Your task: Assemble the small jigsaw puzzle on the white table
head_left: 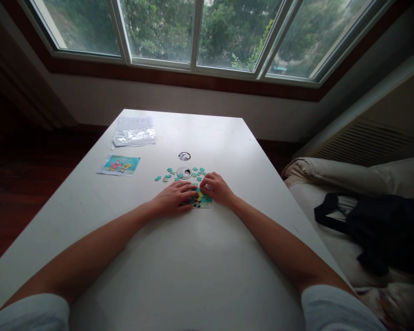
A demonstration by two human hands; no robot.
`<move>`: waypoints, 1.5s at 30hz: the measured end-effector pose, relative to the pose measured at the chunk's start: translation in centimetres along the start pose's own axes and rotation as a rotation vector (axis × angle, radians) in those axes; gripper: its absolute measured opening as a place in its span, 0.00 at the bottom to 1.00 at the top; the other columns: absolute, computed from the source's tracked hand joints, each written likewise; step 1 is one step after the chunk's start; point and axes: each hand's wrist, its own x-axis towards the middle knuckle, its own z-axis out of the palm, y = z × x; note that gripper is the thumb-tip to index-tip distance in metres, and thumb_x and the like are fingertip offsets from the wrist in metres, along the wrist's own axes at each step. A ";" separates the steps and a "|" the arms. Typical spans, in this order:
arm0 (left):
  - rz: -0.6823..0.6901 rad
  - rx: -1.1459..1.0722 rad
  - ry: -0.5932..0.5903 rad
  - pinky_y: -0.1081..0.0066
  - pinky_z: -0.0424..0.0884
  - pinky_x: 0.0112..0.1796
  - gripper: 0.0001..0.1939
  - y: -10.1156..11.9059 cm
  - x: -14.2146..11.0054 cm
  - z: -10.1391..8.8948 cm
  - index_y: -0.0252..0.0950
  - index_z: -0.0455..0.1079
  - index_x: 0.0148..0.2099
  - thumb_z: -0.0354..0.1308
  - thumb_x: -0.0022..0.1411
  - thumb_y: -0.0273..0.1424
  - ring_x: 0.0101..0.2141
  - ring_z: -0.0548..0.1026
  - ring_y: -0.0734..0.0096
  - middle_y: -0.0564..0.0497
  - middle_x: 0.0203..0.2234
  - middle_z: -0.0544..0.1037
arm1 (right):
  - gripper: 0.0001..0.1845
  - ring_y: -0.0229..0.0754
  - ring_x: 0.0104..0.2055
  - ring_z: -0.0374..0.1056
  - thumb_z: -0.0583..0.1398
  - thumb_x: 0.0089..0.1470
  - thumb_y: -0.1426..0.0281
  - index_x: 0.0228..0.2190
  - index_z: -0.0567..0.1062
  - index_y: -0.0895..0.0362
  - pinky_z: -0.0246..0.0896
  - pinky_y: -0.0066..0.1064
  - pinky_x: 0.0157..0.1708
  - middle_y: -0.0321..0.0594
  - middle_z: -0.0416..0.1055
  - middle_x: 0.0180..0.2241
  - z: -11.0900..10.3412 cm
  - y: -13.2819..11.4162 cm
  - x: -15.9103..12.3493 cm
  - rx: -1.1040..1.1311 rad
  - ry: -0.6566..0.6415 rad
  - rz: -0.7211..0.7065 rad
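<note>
A partly joined jigsaw puzzle (202,198) with a yellow cartoon figure lies on the white table in front of me. My left hand (172,198) rests flat across its left side, fingers stretched out, hiding that part. At the puzzle's upper right edge, my right hand (219,188) is closed in a pinch on a small puzzle piece (207,187), mostly covered by the fingers. Loose turquoise puzzle pieces (167,176) are scattered just beyond both hands. Among them sits a round silvery disc (184,173), and a second round disc (184,156) lies farther back.
A picture sheet (120,165) with the cartoon scene lies to the left on the table (193,266). Behind it are papers in a clear plastic bag (134,131). A dark bag (382,230) rests on a pale couch (303,197) at right. Windows (193,32) stand beyond.
</note>
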 end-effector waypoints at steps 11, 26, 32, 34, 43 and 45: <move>0.006 0.002 -0.002 0.49 0.59 0.65 0.26 -0.1 0.0 0.0 0.44 0.67 0.65 0.54 0.70 0.46 0.64 0.62 0.51 0.44 0.63 0.69 | 0.06 0.45 0.39 0.64 0.61 0.61 0.69 0.32 0.78 0.53 0.56 0.37 0.45 0.40 0.74 0.32 -0.1 0.1 0.1 -0.020 -0.048 -0.035; 0.016 -0.001 -0.012 0.49 0.59 0.64 0.26 0.3 -0.1 -0.5 0.45 0.66 0.66 0.55 0.69 0.44 0.64 0.63 0.51 0.45 0.65 0.67 | 0.09 0.48 0.41 0.64 0.59 0.63 0.70 0.41 0.80 0.51 0.61 0.41 0.46 0.42 0.73 0.34 0.4 1.4 -0.1 -0.025 0.140 0.124; 0.024 0.024 -0.021 0.48 0.58 0.64 0.27 0.5 -0.1 -0.5 0.45 0.65 0.67 0.55 0.69 0.42 0.63 0.63 0.50 0.46 0.64 0.69 | 0.13 0.48 0.45 0.63 0.61 0.63 0.67 0.48 0.80 0.47 0.61 0.41 0.49 0.44 0.70 0.40 0.4 1.2 0.1 -0.115 0.039 0.073; 0.023 0.037 -0.029 0.48 0.59 0.63 0.27 0.6 -0.1 -0.6 0.45 0.65 0.67 0.55 0.69 0.42 0.63 0.63 0.50 0.47 0.64 0.69 | 0.11 0.48 0.45 0.63 0.61 0.63 0.66 0.46 0.81 0.48 0.61 0.41 0.49 0.44 0.70 0.40 0.3 1.1 0.1 -0.113 0.040 0.075; 0.028 0.046 -0.042 0.49 0.60 0.63 0.27 0.6 0.0 -0.8 0.44 0.65 0.67 0.56 0.68 0.41 0.63 0.63 0.50 0.48 0.63 0.71 | 0.08 0.48 0.44 0.63 0.63 0.61 0.65 0.43 0.80 0.49 0.61 0.41 0.49 0.42 0.70 0.38 0.5 1.4 0.1 -0.097 0.067 0.115; 0.029 0.053 -0.042 0.48 0.59 0.63 0.27 0.7 0.0 -0.8 0.45 0.65 0.67 0.56 0.68 0.41 0.63 0.63 0.49 0.48 0.63 0.71 | 0.07 0.48 0.44 0.63 0.63 0.62 0.66 0.42 0.80 0.49 0.61 0.41 0.49 0.42 0.70 0.38 0.5 1.5 0.1 -0.098 0.063 0.112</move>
